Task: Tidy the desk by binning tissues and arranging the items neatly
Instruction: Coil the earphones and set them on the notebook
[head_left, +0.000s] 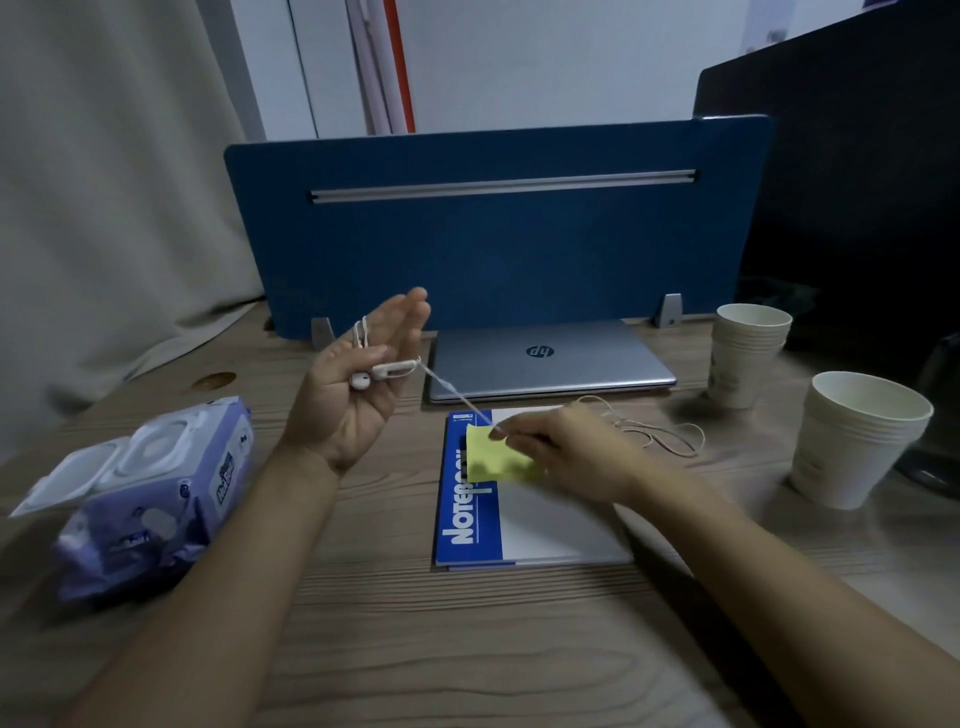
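Note:
My left hand (358, 384) is raised palm up above the desk, its thumb pressing white wired earphones (382, 371) against the fingers, with a loop of cord wound around them. The cord (457, 397) runs taut down to my right hand (566, 447), which pinches it over a blue and white notebook (519, 530). A yellow sticky-note pad (493, 457) lies on the notebook, partly under my right hand. The rest of the cord (660, 434) lies looped on the wooden desk (467, 649) beyond the right hand.
A purple pack of wet wipes (150, 493) with its lid flipped open lies at the left. A closed silver laptop (545, 358) sits before a blue divider panel (493, 223). Two stacks of paper cups (748, 348) (857, 436) stand at the right.

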